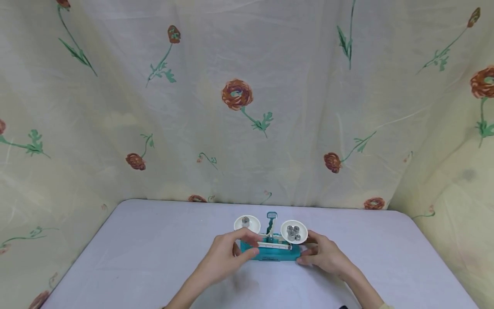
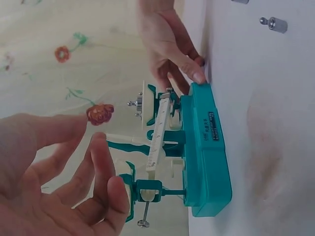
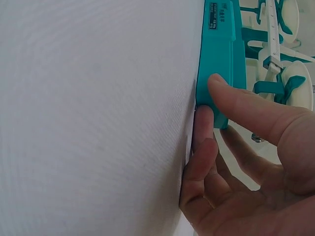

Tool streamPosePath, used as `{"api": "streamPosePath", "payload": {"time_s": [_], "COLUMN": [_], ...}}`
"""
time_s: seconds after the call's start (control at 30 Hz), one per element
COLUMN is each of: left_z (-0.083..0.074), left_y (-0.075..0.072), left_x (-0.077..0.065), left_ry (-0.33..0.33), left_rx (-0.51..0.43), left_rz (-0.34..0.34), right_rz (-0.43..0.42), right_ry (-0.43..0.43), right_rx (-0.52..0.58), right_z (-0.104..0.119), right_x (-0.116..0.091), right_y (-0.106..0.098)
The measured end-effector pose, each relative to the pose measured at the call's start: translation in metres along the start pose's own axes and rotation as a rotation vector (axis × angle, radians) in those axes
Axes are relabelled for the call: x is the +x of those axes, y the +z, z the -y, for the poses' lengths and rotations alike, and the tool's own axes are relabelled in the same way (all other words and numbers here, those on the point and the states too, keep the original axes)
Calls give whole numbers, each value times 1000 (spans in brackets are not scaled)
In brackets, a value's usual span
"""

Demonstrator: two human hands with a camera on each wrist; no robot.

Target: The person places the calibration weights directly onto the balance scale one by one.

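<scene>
A teal balance scale (image 1: 279, 254) with a white graduated beam (image 1: 275, 246) stands on the table. Its left white pan (image 1: 253, 220) bears a metal weight (image 1: 245, 222); several more weights (image 1: 292, 232) sit in the right pan (image 1: 301, 225). My left hand (image 1: 229, 253) is at the scale's left side, fingers loosely bent and thumb apart, with nothing held. In the left wrist view its fingertips overlap the left pan's support; contact cannot be told. My right hand (image 1: 323, 253) grips the right end of the base, thumb (image 3: 231, 93) on the front face, fingers around the end.
The pale cloth-covered table (image 1: 154, 257) extends around the scale. A small metal weight (image 2: 277, 24) lies on it in the left wrist view, with part of another at that frame's edge. A flowered curtain (image 1: 289, 128) hangs behind and at both sides.
</scene>
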State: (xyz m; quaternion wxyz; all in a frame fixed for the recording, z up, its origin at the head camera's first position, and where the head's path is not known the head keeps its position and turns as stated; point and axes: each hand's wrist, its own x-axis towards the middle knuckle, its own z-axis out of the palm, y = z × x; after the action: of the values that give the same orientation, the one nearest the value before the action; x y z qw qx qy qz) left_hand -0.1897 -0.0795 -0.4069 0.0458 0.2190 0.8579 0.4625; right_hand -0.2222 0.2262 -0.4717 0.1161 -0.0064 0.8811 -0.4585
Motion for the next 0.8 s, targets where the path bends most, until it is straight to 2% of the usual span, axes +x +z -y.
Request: {"api": "streamPosePath", "payload": {"time_s": [0.2,0.4,0.53,0.63,0.8], "left_z": [4,11,14,16,22], "left_y": [-2,-3,-2,0,3], "left_x": [-1,0,0,0,-1], "left_ry": [50,82,46,20,28], "left_rx": [-11,-13,-68,-90,-105], "left_rz": [123,328,452,510,595], "right_rz": [2,-3,-5,-8,-10], "right_ry": [-6,-14,-13,-9,-9], "right_rx": [5,8,4,4,13], "right_z": [-1,-1,-2,-2,-3], "right_x": [0,0,1,1,0], "right_y": [0,0,1,1,1]}}
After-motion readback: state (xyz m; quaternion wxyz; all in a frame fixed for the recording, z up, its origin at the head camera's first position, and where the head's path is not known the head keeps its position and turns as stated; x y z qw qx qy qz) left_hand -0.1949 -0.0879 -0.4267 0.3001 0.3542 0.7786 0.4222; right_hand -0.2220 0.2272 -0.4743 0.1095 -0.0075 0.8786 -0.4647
